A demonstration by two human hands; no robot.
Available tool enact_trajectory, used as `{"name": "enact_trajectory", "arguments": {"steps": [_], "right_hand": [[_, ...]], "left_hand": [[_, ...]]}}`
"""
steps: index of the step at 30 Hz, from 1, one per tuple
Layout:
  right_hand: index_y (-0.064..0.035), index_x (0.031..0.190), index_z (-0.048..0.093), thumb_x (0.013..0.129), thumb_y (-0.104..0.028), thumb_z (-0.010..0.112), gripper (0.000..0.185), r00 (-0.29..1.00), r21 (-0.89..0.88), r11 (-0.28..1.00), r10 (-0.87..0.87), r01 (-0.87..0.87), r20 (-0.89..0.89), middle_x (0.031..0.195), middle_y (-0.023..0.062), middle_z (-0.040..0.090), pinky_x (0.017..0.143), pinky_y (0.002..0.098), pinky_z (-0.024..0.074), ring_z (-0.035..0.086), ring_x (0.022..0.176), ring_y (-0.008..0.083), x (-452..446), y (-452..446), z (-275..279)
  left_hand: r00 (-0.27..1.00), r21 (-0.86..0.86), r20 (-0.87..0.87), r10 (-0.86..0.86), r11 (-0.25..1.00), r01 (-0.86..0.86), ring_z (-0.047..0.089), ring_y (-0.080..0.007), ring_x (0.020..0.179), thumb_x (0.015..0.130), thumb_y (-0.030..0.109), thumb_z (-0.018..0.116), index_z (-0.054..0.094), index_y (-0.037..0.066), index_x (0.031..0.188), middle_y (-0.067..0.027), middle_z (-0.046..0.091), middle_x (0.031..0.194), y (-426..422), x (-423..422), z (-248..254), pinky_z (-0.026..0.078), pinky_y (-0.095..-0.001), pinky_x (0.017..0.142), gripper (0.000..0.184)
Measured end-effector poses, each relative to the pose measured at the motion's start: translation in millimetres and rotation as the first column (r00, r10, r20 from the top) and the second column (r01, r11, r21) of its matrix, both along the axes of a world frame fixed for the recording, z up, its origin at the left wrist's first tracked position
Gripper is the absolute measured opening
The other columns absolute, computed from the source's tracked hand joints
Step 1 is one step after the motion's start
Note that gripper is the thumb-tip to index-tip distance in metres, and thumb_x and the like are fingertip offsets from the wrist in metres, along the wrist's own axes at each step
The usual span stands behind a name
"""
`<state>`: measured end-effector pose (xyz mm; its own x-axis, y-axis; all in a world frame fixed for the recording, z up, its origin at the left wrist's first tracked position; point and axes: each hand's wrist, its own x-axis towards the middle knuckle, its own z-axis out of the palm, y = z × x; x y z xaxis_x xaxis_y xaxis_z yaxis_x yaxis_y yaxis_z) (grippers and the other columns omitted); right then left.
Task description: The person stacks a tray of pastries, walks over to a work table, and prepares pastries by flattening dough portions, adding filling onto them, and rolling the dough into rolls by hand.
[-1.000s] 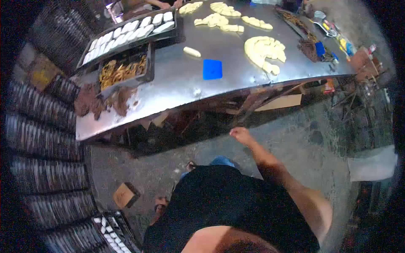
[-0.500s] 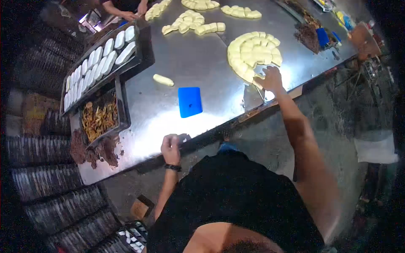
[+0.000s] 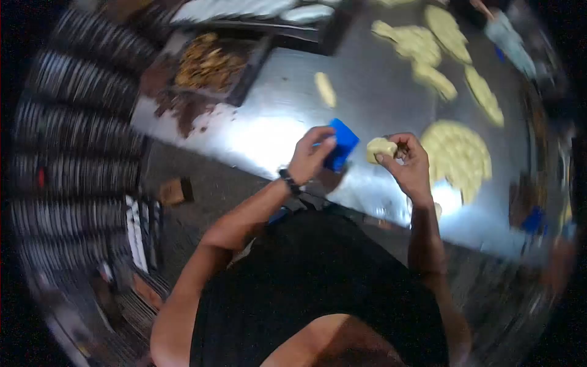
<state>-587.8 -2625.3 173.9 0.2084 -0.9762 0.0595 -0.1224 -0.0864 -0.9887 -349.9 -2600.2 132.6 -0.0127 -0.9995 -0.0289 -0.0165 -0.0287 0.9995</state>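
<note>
My left hand point(image 3: 310, 156), with a dark band at its wrist, grips a flat blue scraper point(image 3: 343, 145) over the metal table's near edge. To its right, my right hand point(image 3: 408, 166) pinches a small pale dough piece point(image 3: 380, 149) between thumb and fingers. A round cluster of dough pieces point(image 3: 460, 156) lies on the table just right of that hand. Beyond the scraper, a single dough roll point(image 3: 326, 89) rests by itself on the metal.
A tray of brown filling point(image 3: 211, 64) stands at the table's left, below a tray of white pieces point(image 3: 232, 7). More dough point(image 3: 416, 44) lies at the back right. Stacked trays point(image 3: 76, 165) line the left side. A cardboard box point(image 3: 172, 192) is on the floor.
My left hand has come up and taken hold of the blue scraper. My right hand has moved left from the dough cluster with a piece in it. The view has turned.
</note>
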Motion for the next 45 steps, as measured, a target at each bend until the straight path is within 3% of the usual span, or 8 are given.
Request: {"name": "enact_trajectory", "arguments": {"steps": [5,9,15,23,27,31,39,45], "right_hand": [[-0.0032,0.097,0.062,0.074,-0.009,0.079,0.03,0.955,-0.103,0.949,0.296,-0.297,-0.02,0.105,0.008,0.057,0.082,0.0296,0.0491,0.058,0.095,0.0169,104,-45,24],[-0.0017,0.105,0.056,0.085,-0.024,0.07,0.032,0.775,-0.281,0.832,0.551,-0.479,0.309,0.105,0.0084,0.054,0.084,0.0314,0.0444,0.054,0.094,0.0175,199,-44,30],[-0.003,0.094,0.053,0.101,-0.027,0.047,0.025,0.802,-0.537,0.818,0.456,-0.206,0.386,0.097,0.0063,0.053,0.083,0.027,0.0405,0.051,0.086,0.0147,346,6,50],[0.0018,0.1,0.056,0.098,-0.05,0.046,0.053,0.646,-0.373,0.721,0.691,-0.584,0.323,0.087,0.0088,0.06,0.061,0.0279,0.0452,0.057,0.075,0.0148,508,115,46],[-0.0019,0.101,0.053,0.094,-0.057,0.048,0.056,0.401,-0.214,0.545,0.783,-0.81,0.475,0.088,0.0093,0.06,0.061,0.0325,0.0506,0.06,0.071,0.0195,544,172,65],[-0.0032,0.095,0.054,0.094,-0.04,0.056,0.037,-0.106,-0.347,0.051,0.903,-0.936,0.417,0.091,0.004,0.056,0.068,0.0287,0.0476,0.053,0.079,0.0141,550,223,67],[-0.0032,0.094,0.052,0.099,-0.035,0.048,0.033,0.148,-0.305,0.298,0.89,-0.904,0.432,0.084,0.0003,0.05,0.069,0.027,0.0398,0.047,0.076,0.0112,537,275,82],[-0.0055,0.078,0.045,0.098,-0.045,0.044,0.044,0.365,-0.41,0.516,0.844,-0.752,0.392,0.073,0.0008,0.04,0.059,0.0299,0.0353,0.04,0.067,0.0137,496,262,77]], "left_hand": [[0.858,-0.412,-0.126,0.498,0.761,-0.502,0.054,-0.0094,0.07,0.095,0.022,0.058,0.061,0.0,0.084,-0.004,0.058,0.077,-19,13,47,0.045,-0.0275,0.062,0.025],[0.641,-0.358,-0.18,0.746,0.557,-0.749,0.054,-0.0089,0.07,0.096,0.019,0.052,0.06,0.004,0.076,-0.002,0.057,0.074,-4,71,63,0.046,-0.0277,0.063,0.027],[0.392,-0.651,-0.404,0.826,0.041,-0.758,0.052,-0.0137,0.065,0.095,0.047,0.053,0.056,0.002,0.075,-0.0056,0.053,0.07,41,147,115,0.043,-0.0288,0.06,0.05],[0.205,-0.562,-0.345,0.916,-0.027,-0.827,0.047,-0.0057,0.055,0.09,0.052,0.06,0.057,0.005,0.061,0.0039,0.053,0.058,202,267,133,0.039,-0.0286,0.047,0.055],[0.182,-0.474,-0.399,0.899,-0.033,-0.88,0.042,-0.0017,0.053,0.091,0.055,0.058,0.054,0.007,0.052,0.0069,0.049,0.053,283,291,151,0.035,-0.026,0.041,0.062],[0.04,-0.396,-0.272,0.961,-0.074,-0.915,0.039,-0.0013,0.049,0.089,0.058,0.058,0.05,0.008,0.05,0.0055,0.046,0.05,341,321,146,0.03,-0.0264,0.039,0.064],[-0.242,-0.675,-0.196,0.95,-0.31,-0.67,0.04,-0.0029,0.051,0.092,0.043,0.062,0.049,0.002,0.057,-0.0011,0.043,0.052,349,316,129,0.033,-0.027,0.043,0.055],[-0.146,-0.604,-0.238,0.96,-0.265,-0.752,0.05,-0.0049,0.058,0.089,0.048,0.064,0.064,0.002,0.067,-0.0009,0.057,0.061,314,264,108,0.041,-0.0252,0.051,0.051]]}}
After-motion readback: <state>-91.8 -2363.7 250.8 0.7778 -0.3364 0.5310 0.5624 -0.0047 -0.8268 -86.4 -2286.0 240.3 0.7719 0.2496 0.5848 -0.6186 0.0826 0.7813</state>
